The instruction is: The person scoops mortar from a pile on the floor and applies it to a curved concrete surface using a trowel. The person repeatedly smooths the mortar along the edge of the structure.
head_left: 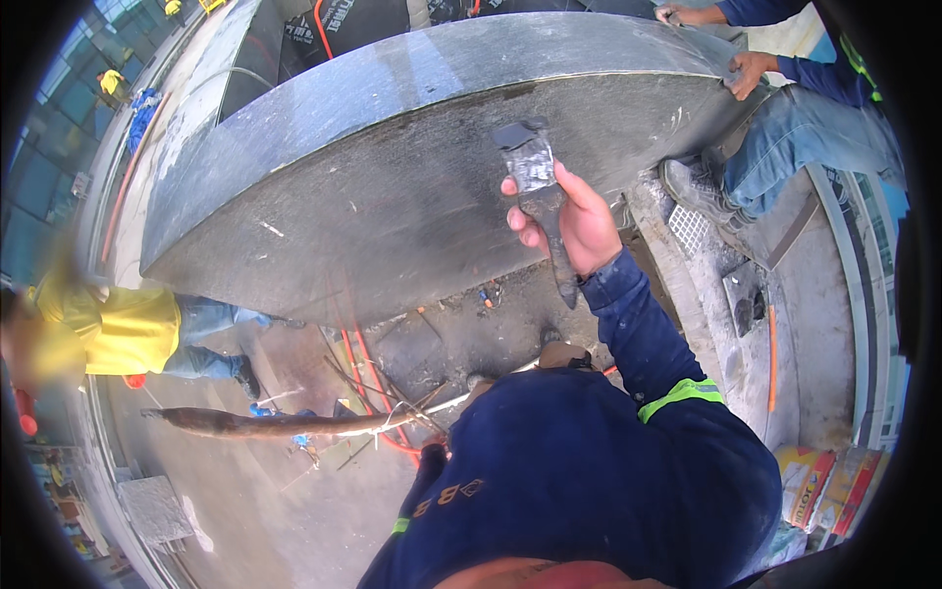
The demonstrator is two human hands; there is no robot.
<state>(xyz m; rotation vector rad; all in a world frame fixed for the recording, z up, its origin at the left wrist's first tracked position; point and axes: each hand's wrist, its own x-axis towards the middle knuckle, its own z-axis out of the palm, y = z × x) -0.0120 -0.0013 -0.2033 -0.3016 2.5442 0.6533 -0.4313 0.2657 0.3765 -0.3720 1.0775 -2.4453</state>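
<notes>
My right hand [579, 226] grips the dark handle of a flat-bladed scraper [528, 157]. Its grey, mortar-smeared blade lies against the rough face of a large grey stone slab [392, 167] that is tilted up in front of me. My left sleeve [424, 481] reaches down toward a long brown bar [255, 423] that lies across the ground below the slab. The left hand itself is hidden behind my dark blue jacket, so its grip does not show.
At the top right a person in blue holds the slab's edge with one hand [751, 71]. Another person in a yellow shirt [118, 329] crouches at the left. Red hoses [365, 358] and rubble lie under the slab, bags [824, 486] at the lower right.
</notes>
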